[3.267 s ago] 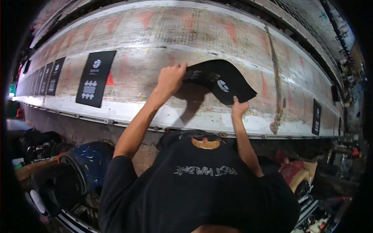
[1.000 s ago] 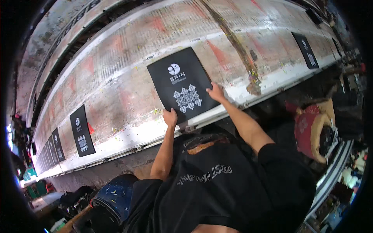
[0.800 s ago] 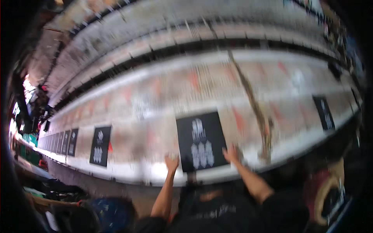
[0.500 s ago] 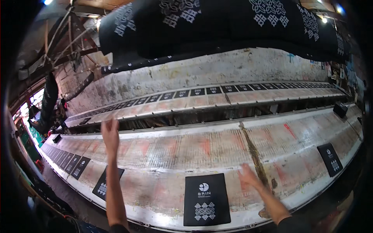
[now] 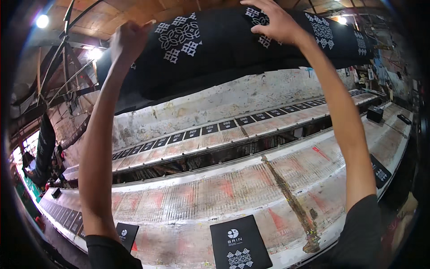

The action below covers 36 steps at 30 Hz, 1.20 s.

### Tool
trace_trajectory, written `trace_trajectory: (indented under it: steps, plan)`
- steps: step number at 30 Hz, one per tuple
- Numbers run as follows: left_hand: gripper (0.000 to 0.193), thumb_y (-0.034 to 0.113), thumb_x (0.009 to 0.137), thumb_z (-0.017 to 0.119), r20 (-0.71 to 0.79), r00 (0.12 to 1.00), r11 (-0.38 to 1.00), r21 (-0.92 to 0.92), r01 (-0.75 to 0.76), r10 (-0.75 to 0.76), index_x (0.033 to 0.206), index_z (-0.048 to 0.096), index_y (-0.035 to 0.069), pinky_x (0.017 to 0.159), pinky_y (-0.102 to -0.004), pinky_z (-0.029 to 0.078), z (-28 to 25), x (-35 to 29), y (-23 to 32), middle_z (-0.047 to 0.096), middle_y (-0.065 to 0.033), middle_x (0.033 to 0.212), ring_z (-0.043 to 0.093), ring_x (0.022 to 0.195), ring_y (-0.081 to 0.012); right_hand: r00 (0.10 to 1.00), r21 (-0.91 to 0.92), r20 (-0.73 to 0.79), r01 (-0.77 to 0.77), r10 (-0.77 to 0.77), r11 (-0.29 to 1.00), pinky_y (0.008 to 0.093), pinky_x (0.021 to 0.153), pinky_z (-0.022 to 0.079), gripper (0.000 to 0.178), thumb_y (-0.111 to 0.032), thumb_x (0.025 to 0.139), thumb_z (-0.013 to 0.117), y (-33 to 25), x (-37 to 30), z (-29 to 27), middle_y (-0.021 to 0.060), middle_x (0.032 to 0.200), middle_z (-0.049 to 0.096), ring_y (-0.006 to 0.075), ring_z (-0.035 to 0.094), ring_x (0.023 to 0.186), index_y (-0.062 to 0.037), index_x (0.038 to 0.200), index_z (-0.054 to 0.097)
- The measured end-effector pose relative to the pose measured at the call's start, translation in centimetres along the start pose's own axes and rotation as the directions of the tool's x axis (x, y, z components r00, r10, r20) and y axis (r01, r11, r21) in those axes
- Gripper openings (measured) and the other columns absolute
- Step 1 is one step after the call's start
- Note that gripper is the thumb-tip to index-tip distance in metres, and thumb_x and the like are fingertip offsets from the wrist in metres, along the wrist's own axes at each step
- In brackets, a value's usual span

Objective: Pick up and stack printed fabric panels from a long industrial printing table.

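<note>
Both my arms reach up to a long black cloth (image 5: 215, 54) with white geometric flower prints, hung high across the view. At its upper left edge my left hand (image 5: 130, 41) is closed, fingers curled and thumb pointing right; what lies inside the fingers is hidden. My right hand (image 5: 278, 23) is in front of the cloth's upper edge farther right, fingers spread and thumb apart, covering part of a print. Below, a black printed panel (image 5: 241, 242) lies on the near long table (image 5: 197, 224). A second panel (image 5: 127, 233) lies left of it, partly behind my left arm.
Another black panel (image 5: 380, 172) lies at the near table's right, with a black block (image 5: 375, 114) beyond it. Several panels line the far table (image 5: 210, 141) along a stained wall (image 5: 179, 96). Lit bulbs (image 5: 42, 20) hang under the roof. More dark cloth (image 5: 43, 148) hangs at left.
Both hands have risen from over the near table to the hanging cloth. My view has tilted upward and shifted, so the cloth appears lower and larger. The panels lie as before.
</note>
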<state>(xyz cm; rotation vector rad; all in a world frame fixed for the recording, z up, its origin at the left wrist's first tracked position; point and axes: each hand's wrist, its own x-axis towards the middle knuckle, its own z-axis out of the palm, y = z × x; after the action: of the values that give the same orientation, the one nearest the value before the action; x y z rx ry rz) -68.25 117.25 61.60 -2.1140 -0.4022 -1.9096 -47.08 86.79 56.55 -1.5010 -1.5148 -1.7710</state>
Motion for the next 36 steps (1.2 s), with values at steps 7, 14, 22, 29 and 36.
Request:
trace_trajectory:
  steps: [7,14,22,29,36]
  plan:
    - [0.056,0.052,0.081,0.066,0.470,0.881,0.770,-0.545,0.334,-0.050,0.094,0.066,-0.002,0.066,-0.0312,0.058,4.6,1.8,7.4,0.066,-0.0109,0.080,0.067,0.066,-0.0181,0.851,-0.001,0.384,-0.387,0.357,0.922,0.0407,0.097,0.043,0.071,-0.050,0.073,0.072,3.2,5.0,0.7,0.0184,0.121,0.061,0.0333,0.056,0.115,-0.0092,0.128,0.053]
    - [0.057,0.048,0.083,0.067,0.519,0.855,0.675,-0.627,0.390,-0.012,0.110,0.062,-0.002,0.082,-0.0355,0.054,9.1,2.1,12.0,0.065,-0.0133,0.104,0.065,0.093,-0.0220,0.828,-0.059,0.435,-0.366,0.354,0.929,0.0392,0.098,0.042,0.073,-0.061,0.081,0.059,5.9,5.3,2.5,0.0196,0.128,0.056,0.0318,0.052,0.120,-0.0057,0.128,0.053]
    - [0.035,0.015,0.082,0.071,0.279,0.935,0.445,-0.824,0.351,-0.221,0.110,0.063,-0.005,0.082,-0.0341,0.056,8.3,1.7,11.5,0.065,-0.0211,0.102,0.066,0.090,-0.0284,0.903,0.235,0.229,-0.414,0.364,0.879,0.0366,0.092,0.045,0.059,-0.055,0.087,0.055,4.7,6.1,2.6,0.0182,0.115,0.064,0.0276,0.059,0.109,-0.0038,0.116,0.061]
    - [0.031,0.025,0.083,0.069,0.415,0.909,0.468,-0.808,0.359,0.020,0.101,0.069,0.000,0.081,-0.0326,0.051,7.6,3.2,5.6,0.068,-0.0121,0.101,0.064,0.086,-0.0199,0.852,-0.044,0.182,-0.491,0.490,0.870,0.0415,0.085,0.047,0.050,-0.049,0.089,0.049,12.4,3.7,2.3,0.0202,0.106,0.066,0.0342,0.061,0.101,-0.0036,0.100,0.068]
    - [0.039,0.034,0.083,0.069,0.432,0.893,0.550,-0.780,0.299,0.128,0.109,0.069,0.005,0.099,-0.0382,0.041,8.5,3.4,10.2,0.066,-0.0133,0.109,0.059,0.106,-0.0243,0.965,-0.234,0.175,-0.154,0.197,0.960,0.0406,0.080,0.048,0.032,-0.024,0.087,0.047,24.5,-0.2,2.4,0.0197,0.096,0.068,0.0315,0.064,0.092,-0.0015,0.094,0.069]
